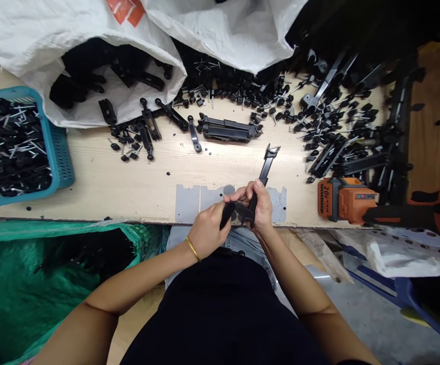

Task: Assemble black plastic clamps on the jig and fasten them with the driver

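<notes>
The left hand (208, 228) grips 1 short black piece (226, 216). The right hand (262, 208) grips 1 long black bar (268, 165). Both are by the table's (128, 185) near edge. Behind are 2 white sacks (223, 30) and black knobs (258, 94), too many to count. 1 blue basket (60, 157) sits left, 1 orange tool (351, 200) right. Bare wood lies between.

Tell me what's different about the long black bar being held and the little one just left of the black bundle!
The long bar is in the right hand's grip; the little bar lies on the table. The long bar has a forked far end; the little bar has rounded ends. Both are black and shiny in places.
</notes>
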Available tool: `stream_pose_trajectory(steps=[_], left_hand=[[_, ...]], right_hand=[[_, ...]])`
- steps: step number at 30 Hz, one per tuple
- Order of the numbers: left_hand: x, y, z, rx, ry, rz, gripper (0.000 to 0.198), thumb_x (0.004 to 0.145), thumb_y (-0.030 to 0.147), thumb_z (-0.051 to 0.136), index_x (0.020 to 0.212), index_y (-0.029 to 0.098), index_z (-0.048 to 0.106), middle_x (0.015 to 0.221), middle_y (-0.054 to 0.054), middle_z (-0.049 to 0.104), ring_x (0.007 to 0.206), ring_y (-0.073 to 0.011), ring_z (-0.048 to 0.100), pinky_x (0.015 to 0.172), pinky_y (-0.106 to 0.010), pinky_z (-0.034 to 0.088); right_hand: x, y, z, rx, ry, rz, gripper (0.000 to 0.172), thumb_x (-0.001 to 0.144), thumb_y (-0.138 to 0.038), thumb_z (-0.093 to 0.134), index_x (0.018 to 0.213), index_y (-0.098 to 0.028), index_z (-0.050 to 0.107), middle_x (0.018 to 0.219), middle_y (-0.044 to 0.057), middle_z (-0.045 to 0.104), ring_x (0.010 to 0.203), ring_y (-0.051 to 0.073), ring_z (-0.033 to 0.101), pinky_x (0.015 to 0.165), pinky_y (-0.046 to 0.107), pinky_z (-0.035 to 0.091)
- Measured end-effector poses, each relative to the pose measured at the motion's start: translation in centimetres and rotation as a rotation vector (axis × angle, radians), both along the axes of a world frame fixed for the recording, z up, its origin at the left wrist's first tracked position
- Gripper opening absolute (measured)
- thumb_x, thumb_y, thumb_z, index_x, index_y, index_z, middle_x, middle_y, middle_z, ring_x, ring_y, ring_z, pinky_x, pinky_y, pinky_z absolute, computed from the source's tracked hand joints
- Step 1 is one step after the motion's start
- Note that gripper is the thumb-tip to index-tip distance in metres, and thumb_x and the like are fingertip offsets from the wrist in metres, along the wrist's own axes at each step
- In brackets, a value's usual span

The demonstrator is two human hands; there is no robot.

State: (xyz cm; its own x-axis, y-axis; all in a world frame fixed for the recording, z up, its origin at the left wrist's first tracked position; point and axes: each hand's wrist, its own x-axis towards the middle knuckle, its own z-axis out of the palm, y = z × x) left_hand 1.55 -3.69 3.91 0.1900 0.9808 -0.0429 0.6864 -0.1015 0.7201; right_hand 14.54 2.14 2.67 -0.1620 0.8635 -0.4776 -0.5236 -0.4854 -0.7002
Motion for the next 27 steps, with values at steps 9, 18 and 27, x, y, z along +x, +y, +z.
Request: stream_pose_trajectory(steps=[9,18,27], left_hand=[[0.3,1.3,-0.9,-0.337,-0.355,0.169,0.023,0.083,0.022,0.05,0.103,0.014,0.059,0.095,-0.007,0.07,0.089,-0.0206,0.066,0.081,-0.031,0.052],[0.9,1.0,-0.5,-0.376,-0.43,0.26,0.025,0.077,0.016,0.052,0.102,0.013,0.057,0.093,-0.006,0.068,0.086,-0.0189,0.063,0.079,-0.029,0.05],[-0.1,0.5,0.0,-0.177,-0.209,0.163,0.024,0.082,0.015,0.052,0.106,0.015,0.055,0.097,-0.007,0.069,0.089,-0.0197,0.066,0.08,-0.031,0.054]], right_hand=[[-1.1,0.3,0.2,-0.063,-0.094,-0.085,0.048,0.078,-0.059,0.058,0.055,-0.02,0.043,0.065,0.005,0.072,0.07,0.02,0.071,0.061,0.028,0.056],[-1.6,0.3,0.5,-0.003,-0.17,-0.073,0.05,0.076,-0.06,0.061,0.052,-0.02,0.044,0.068,0.006,0.073,0.071,0.019,0.07,0.059,0.027,0.055],[-1.5,0.5,0.4,-0.024,-0.137,-0.001,0.049,0.073,-0.06,0.064,0.053,-0.02,0.044,0.065,0.005,0.071,0.069,0.021,0.07,0.055,0.029,0.055]])
